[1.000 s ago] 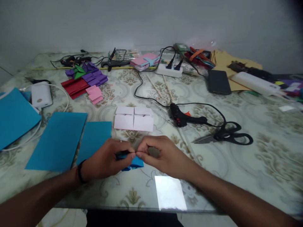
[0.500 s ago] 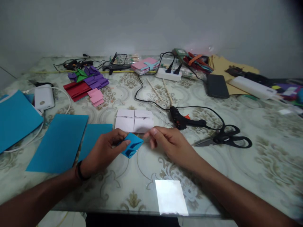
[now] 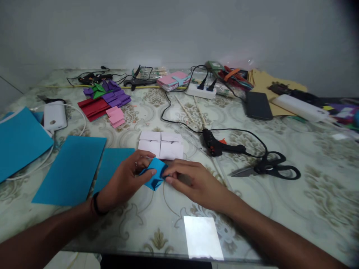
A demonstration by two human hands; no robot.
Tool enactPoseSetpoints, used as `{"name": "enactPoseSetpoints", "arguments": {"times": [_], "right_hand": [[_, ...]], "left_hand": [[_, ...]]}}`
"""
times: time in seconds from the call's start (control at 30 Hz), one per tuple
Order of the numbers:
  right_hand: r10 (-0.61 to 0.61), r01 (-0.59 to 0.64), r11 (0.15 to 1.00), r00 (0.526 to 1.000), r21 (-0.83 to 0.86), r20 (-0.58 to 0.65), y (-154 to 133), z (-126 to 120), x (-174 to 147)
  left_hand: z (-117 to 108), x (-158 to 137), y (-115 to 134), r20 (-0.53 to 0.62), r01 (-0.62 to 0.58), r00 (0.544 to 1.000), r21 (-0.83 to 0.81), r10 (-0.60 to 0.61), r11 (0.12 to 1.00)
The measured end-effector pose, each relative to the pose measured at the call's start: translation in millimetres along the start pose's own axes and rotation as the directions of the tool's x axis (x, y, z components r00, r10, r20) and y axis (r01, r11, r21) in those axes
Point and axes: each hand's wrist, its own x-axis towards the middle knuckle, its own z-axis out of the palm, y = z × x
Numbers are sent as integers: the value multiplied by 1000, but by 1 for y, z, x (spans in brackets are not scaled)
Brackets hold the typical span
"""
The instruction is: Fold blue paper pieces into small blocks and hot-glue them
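Note:
A small piece of folded blue paper [image 3: 156,168] is held above the table in front of me. My left hand [image 3: 126,172] grips its left side, thumb on top and fingers behind. My right hand [image 3: 196,182] pinches the right corner between thumb and fingers. Just behind lies a white folded paper [image 3: 160,145] with flaps. Flat by my left forearm are a large blue sheet [image 3: 70,170] and a smaller blue sheet [image 3: 113,164], the latter partly covered by my left hand.
To the right lie a black hot glue gun [image 3: 218,144] with its cord and black-handled scissors [image 3: 269,166]. At left are a white power bank [image 3: 55,115] and more blue sheets [image 3: 22,142]. Farther back are folded coloured papers [image 3: 116,96], a power strip [image 3: 201,90] and a phone [image 3: 258,105].
My right hand has come in from being apart and now pinches the right corner of the blue paper. The left hand keeps its hold. The view has shifted slightly.

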Motion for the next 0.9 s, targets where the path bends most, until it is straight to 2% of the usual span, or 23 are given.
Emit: {"name": "enactPoseSetpoints", "arguments": {"times": [0.1,0.23,0.4,0.6,0.8,0.9], "right_hand": [[23,-23,1000,1000,-17,8,2,1,-1],[25,-27,999,998,-42,-55,4,2,-1],[-23,15,997,995,-75,-97,4,0,-3],[34,-40,996,996,-76,-83,-2,-3,-4],[34,-36,998,999,-52,-42,-7,-3,-5],[61,-65,996,995,-62,-75,-6,-12,-2]], "left_hand": [[0,0,1,25,12,1000,69,-14,998],[-3,-1,6,120,50,991,137,-66,989],[-6,-1,11,217,0,974,270,-61,963],[-7,0,10,324,49,936,269,-138,962],[-6,-1,12,361,-2,925,308,-115,951],[-5,0,11,299,9,948,316,-108,949]]}}
